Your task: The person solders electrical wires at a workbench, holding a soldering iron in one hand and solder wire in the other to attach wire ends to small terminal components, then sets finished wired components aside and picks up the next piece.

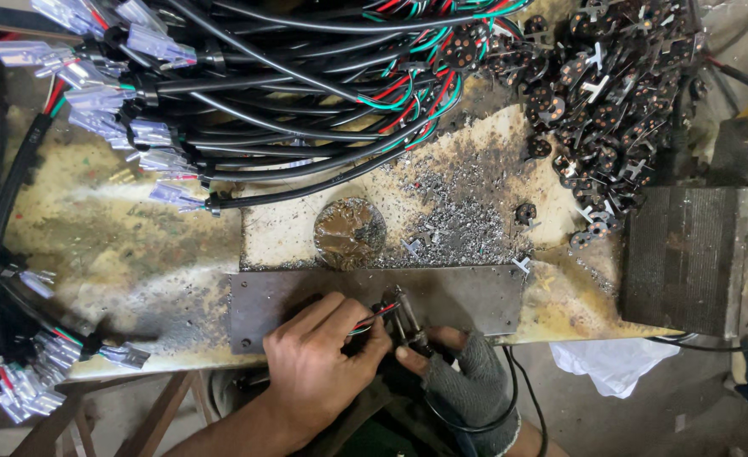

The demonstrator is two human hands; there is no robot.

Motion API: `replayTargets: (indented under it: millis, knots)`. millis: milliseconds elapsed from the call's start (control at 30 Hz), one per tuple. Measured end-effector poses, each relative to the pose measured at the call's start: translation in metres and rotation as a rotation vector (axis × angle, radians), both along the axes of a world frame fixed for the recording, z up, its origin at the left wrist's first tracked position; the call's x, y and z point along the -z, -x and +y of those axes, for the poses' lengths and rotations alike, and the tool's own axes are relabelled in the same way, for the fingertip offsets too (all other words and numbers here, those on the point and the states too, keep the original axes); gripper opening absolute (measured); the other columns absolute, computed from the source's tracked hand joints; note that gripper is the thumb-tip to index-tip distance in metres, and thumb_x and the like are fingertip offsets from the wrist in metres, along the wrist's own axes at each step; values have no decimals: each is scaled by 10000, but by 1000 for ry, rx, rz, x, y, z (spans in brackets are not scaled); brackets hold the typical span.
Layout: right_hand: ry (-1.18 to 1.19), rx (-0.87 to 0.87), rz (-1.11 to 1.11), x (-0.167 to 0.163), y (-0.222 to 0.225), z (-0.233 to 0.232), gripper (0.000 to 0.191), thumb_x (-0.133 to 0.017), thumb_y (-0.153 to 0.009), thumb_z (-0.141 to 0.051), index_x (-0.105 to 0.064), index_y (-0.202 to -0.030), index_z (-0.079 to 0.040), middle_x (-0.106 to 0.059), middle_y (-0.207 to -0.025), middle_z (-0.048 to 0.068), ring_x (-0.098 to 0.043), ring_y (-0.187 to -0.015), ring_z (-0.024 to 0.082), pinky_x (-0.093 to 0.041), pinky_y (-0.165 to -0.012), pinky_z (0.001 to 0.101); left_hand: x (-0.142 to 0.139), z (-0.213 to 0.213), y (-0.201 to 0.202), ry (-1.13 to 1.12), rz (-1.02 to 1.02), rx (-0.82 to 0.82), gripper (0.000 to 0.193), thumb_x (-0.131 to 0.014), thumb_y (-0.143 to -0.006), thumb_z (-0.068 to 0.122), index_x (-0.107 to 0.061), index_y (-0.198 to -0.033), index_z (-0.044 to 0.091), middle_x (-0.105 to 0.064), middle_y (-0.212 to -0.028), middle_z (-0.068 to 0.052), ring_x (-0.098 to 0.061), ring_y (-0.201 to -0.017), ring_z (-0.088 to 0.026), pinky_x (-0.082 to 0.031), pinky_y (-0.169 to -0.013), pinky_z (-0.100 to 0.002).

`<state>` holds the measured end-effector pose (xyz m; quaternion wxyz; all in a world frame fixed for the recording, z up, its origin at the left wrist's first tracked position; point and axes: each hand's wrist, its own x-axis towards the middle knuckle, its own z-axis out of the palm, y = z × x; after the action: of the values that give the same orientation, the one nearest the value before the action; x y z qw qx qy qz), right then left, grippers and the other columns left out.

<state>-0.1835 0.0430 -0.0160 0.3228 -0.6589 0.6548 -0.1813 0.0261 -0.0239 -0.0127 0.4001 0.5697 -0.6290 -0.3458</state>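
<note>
Where hands [391, 355] work: stained bench [120, 254], metal plate [467, 296], filings [450, 220].

**What the head view leaves unseen**

The left hand [319, 364] covers where the red and green wires [372, 317] start. The gloved right hand [467, 381] hides the lower end of the small metal tool [408, 320], and its wrist runs off the bottom edge. The cable bundle [289, 85] is cut by the top edge. The heaped black connector parts [611, 93] are too small to tell apart.

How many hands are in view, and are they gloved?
2. The bare left hand pinches coloured wires at the metal plate; the right hand, in a fingerless grey glove, holds a small metal tool beside it.
</note>
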Motion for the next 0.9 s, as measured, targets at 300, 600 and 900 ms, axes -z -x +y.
replayTargets:
  millis: [300,600,900]
  knots:
    - [275,-315,172,-7,2,-9,219,-830,-815,-242,-795,-1031,-232,-653,-887,44,-617,-771,241,-468,-628,356,1,0,-1,-13,-18,7,165,-803,-765,141,-647,-741,94,-632,-702,-56,-660,-600,-265,-500,-508,-384]
    - [-197,233,-896,0,-3,-23,169,-770,-883,13,-726,-1039,-37,-704,-1058,132,-718,-925,275,-640,-774,439,-2,0,0,-24,-27,3,159,-808,-752,151,-657,-753,101,-643,-708,-42,-666,-598,-251,-504,-507,-371]
    - [168,29,-718,32,-21,-37,445,-729,-956,77,-370,-1118,-130,-736,-1043,102,-762,-1038,210,-624,-906,309,1,1,-2,-18,-68,32,241,-841,-692,181,-620,-740,98,-612,-701,-56,-649,-614,-284,-490,-511,-404]
